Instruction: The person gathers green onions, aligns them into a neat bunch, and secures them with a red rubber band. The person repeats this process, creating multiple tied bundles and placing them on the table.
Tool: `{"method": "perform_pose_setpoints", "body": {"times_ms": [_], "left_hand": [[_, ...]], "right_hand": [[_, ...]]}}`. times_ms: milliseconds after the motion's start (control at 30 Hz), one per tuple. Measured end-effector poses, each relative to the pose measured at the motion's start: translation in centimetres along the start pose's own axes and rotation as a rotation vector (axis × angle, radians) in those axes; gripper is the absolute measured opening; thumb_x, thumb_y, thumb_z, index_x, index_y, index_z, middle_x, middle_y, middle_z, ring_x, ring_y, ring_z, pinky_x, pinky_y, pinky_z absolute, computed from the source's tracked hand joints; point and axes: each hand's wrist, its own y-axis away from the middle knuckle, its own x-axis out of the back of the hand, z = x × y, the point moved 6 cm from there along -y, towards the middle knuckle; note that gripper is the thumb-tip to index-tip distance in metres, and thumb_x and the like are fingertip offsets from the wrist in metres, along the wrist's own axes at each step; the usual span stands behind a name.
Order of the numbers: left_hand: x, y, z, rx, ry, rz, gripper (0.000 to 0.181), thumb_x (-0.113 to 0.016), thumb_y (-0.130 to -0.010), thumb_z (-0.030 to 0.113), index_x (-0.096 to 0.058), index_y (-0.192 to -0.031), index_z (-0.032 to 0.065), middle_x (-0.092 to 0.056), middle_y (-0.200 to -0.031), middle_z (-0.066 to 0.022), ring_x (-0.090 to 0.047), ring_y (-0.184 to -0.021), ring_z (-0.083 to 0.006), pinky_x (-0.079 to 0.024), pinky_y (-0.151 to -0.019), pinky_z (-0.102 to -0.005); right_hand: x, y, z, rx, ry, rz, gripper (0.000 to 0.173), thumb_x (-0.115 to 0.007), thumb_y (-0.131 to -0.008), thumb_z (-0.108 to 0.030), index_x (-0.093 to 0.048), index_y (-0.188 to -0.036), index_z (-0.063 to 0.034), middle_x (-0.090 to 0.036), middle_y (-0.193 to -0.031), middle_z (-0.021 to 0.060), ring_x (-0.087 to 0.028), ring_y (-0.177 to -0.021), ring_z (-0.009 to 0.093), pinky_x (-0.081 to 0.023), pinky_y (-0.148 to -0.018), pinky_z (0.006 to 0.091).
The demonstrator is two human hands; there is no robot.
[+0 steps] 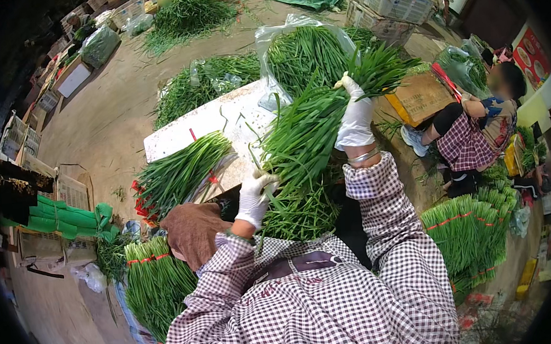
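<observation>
In a white glove, my right hand (pixel 353 109) grips a large bunch of garlic chives (pixel 301 127), whose blades slant from upper right down toward my lap. My gloved left hand (pixel 257 197) is at the bunch's lower left edge, its fingers closed around a few thin blades. Loose greens (pixel 300 216) lie on my lap beneath both hands. On the white board (pixel 177 135) before me rests a separate pile of chives (pixel 191 170), with red ties (pixel 143 205) at its left end. Behind the held bunch stands a clear plastic bag (pixel 307 50) full of chives.
Tied chive bundles stand at my left (pixel 156 286) and right (pixel 467 235). A brown cloth (pixel 198 232) covers something by my left forearm. A seated person (pixel 478 124) works at the right beside a cardboard box (pixel 421 97). Plastic crates (pixel 388 1) are stacked behind.
</observation>
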Motion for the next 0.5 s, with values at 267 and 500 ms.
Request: {"method": "perform_pose_setpoints", "body": {"times_ms": [267,500], "left_hand": [[2.7,7.1,-8.0,0.260,-0.858,-0.603,0.025,-0.077,-0.068,0.029,-0.075,-0.091,0.0181,-0.064,-0.095,-0.0087,-0.061,-0.092,-0.0294,-0.052,-0.078,-0.0416],[0.3,-0.7,3.2,0.034,-0.185,0.050,0.105,-0.084,-0.066,0.037,-0.029,-0.148,0.0043,-0.044,-0.135,-0.0260,-0.046,-0.122,-0.0416,-0.040,-0.102,-0.0454]], "right_hand": [[0.1,-0.7,-1.7,-0.001,0.057,-0.097,0.024,-0.067,-0.085,-0.015,-0.062,-0.065,-0.0039,-0.062,-0.076,-0.0023,-0.052,-0.072,0.013,-0.041,-0.075,0.0290],[-1.9,1.5,-1.5,-0.034,0.162,0.047,0.030,-0.068,-0.087,-0.022,-0.061,-0.061,-0.0074,-0.063,-0.080,-0.0015,-0.053,-0.078,0.014,-0.041,-0.078,0.0295]]}}
